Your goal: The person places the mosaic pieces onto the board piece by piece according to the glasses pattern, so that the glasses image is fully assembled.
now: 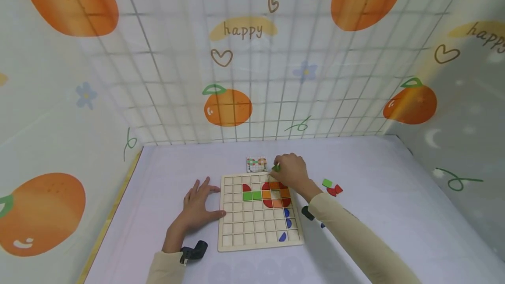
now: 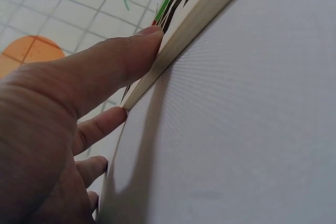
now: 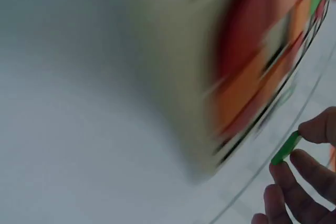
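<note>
A wooden grid board [image 1: 256, 231] lies flat on the table, with red, orange, green and blue pieces set in its upper and right squares. My right hand [image 1: 289, 171] hovers over the board's top right corner and pinches a small green piece [image 1: 275, 168] [image 3: 286, 148] between thumb and fingers. My left hand [image 1: 199, 205] lies flat on the table with straight fingers [image 2: 105, 64] touching the board's left edge [image 2: 173, 45]. The right wrist view is blurred.
A small pattern card [image 1: 257, 164] stands just behind the board. Loose green and red pieces [image 1: 332, 186] lie to the board's right. Printed fabric walls close in the back and both sides of the white table [image 1: 394, 196].
</note>
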`<control>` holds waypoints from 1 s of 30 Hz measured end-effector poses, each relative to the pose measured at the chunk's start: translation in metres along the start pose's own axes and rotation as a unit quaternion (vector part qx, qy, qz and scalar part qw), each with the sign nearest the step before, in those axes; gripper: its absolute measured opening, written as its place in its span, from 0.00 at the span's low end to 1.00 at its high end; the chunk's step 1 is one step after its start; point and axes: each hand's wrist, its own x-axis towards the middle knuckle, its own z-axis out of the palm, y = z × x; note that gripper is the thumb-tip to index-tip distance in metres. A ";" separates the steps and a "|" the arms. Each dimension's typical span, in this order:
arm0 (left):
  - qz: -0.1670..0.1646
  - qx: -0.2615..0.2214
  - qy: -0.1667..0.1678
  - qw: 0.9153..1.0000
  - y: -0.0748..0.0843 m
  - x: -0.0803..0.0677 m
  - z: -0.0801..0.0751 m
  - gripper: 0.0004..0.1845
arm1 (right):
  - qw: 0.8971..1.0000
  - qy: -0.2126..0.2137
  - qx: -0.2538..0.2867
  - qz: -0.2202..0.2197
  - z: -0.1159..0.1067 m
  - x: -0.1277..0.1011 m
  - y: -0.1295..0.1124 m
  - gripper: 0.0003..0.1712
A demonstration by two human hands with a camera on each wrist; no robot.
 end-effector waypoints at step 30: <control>0.014 -0.001 -0.002 1.000 -0.001 -0.002 -0.001 0.38 | 0.948 -0.082 -0.069 -0.298 0.030 0.010 -0.087 0.12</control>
